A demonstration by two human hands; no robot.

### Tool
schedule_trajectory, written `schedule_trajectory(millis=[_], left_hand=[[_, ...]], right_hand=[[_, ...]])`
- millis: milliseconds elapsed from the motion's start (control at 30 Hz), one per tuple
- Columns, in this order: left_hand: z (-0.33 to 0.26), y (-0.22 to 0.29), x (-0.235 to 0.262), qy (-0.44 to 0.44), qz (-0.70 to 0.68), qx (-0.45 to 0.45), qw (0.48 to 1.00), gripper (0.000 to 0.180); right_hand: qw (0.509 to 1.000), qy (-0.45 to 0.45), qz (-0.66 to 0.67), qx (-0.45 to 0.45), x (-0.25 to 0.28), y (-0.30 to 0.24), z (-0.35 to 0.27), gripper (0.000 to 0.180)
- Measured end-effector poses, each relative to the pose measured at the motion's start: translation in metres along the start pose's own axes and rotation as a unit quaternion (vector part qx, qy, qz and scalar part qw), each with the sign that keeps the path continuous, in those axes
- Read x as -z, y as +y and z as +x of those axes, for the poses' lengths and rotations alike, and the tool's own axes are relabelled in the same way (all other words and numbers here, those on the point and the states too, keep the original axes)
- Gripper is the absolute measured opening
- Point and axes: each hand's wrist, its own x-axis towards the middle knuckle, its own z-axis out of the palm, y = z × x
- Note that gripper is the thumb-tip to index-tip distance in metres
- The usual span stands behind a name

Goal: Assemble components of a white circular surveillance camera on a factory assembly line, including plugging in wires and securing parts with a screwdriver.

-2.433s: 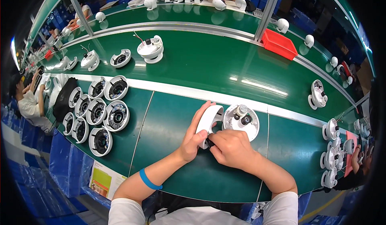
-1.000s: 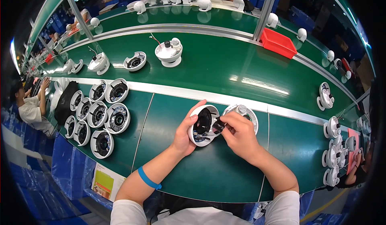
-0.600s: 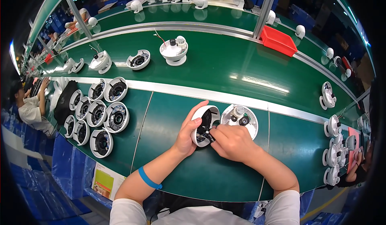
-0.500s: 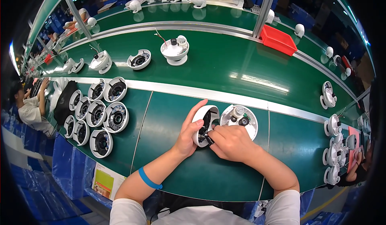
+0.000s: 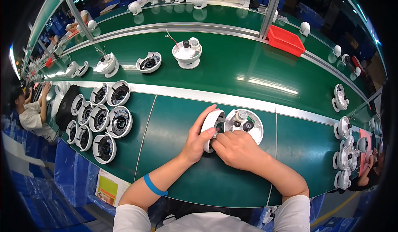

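Note:
My left hand (image 5: pixel 194 144) is wrapped round the outside of a white round camera housing (image 5: pixel 214 120), thumb over its rim, tilted so that its dark inside faces right. The closed fingers of my right hand (image 5: pixel 239 150) reach into that housing's lower inside; whatever they pinch is hidden behind the knuckles. Just beyond the right hand, a white camera body (image 5: pixel 256 128) with a black lens and a clear round part lies on the green bench, partly covered by the hand.
Several white housings with black insides (image 5: pixel 120 122) are grouped on the bench at left. More camera parts (image 5: pixel 186 55) stand on the green conveyor belt (image 5: pixel 232 72) beyond a pale rail. A red tray (image 5: pixel 286 40) sits by the far frame. Camera bodies (image 5: pixel 343 159) crowd the right side, near another person.
My right fingers have pushed further into the housing, and the black piece showing below them is now hidden. Parts on the near belt have shifted slightly right.

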Motion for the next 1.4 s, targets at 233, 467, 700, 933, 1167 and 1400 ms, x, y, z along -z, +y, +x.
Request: schedule_trajectory(millis=[233,467,700,933,1167,1400], left_hand=[[-0.001,-0.008,-0.001,-0.027,0.111,-0.053,0.992,0.069],[-0.006,-0.01,-0.008,0.048,0.074,-0.067,0.994,0.067],[0.014,-0.015,-0.001,0.199,-0.042,-0.024,0.979,0.058],[0.093,-0.014,0.043,0.144,0.063,-0.047,0.987,0.068],[0.126,0.035,0.108,0.16,-0.042,0.08,0.983,0.069],[0.12,0.06,0.156,0.185,0.005,0.039,0.982,0.084]], right_hand=[[0.998,-0.019,-0.042,0.032,0.009,-0.001,-0.001,0.009],[0.997,0.054,-0.042,0.019,0.014,-0.001,0.001,0.008],[0.875,-0.002,0.316,-0.367,0.07,0.026,-0.013,0.044],[0.645,0.179,0.604,-0.433,0.041,0.06,-0.004,0.029],[0.661,0.284,0.488,-0.494,0.003,0.156,0.036,0.018],[0.699,0.411,0.235,-0.536,-0.029,0.19,0.077,0.034]])
